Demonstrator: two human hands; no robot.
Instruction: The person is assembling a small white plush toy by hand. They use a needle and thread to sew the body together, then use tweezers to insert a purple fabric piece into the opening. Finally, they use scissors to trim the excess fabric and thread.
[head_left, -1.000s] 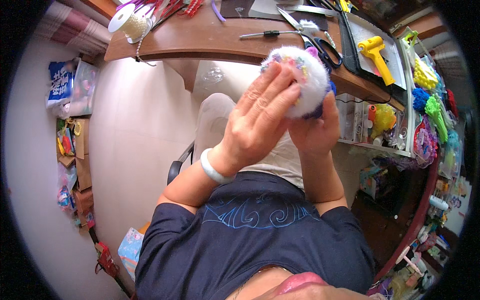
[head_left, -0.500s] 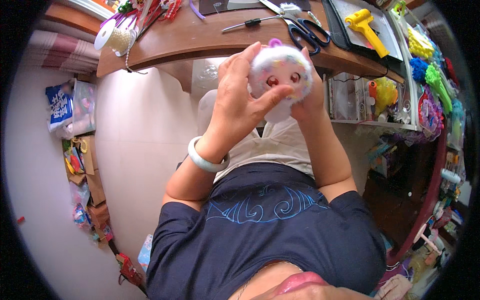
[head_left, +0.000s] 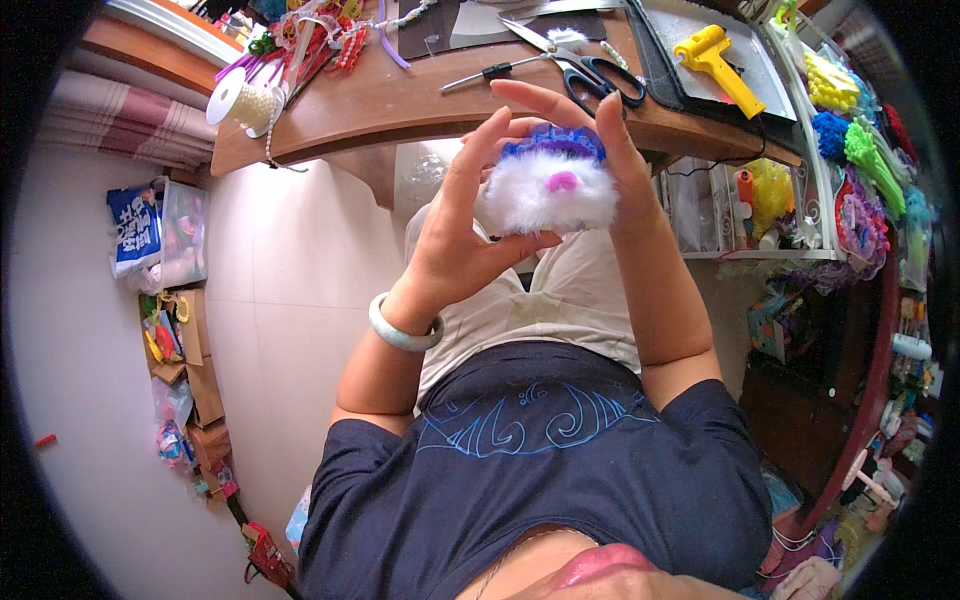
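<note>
A fluffy white pompom toy [head_left: 548,190] with a pink spot and a blue-purple frilled top is held up in front of me, below the desk edge. My left hand [head_left: 470,230] grips it from the left and underneath, fingers spread upward, a pale green bangle [head_left: 403,328] on the wrist. My right hand [head_left: 612,150] holds its right side and back, fingers arching over the top. Much of the right palm is hidden behind the toy.
A wooden desk [head_left: 400,100] carries black scissors [head_left: 590,70], a yellow glue gun [head_left: 718,62], a spool of beads [head_left: 243,100] and ribbons. Shelves with colourful pompoms [head_left: 850,150] stand at the right. Bags and boxes [head_left: 170,300] line the floor at the left.
The toy has been turned in my hands, so the blue frill now faces up and the pink spot faces me. My left fingers have opened upward.
</note>
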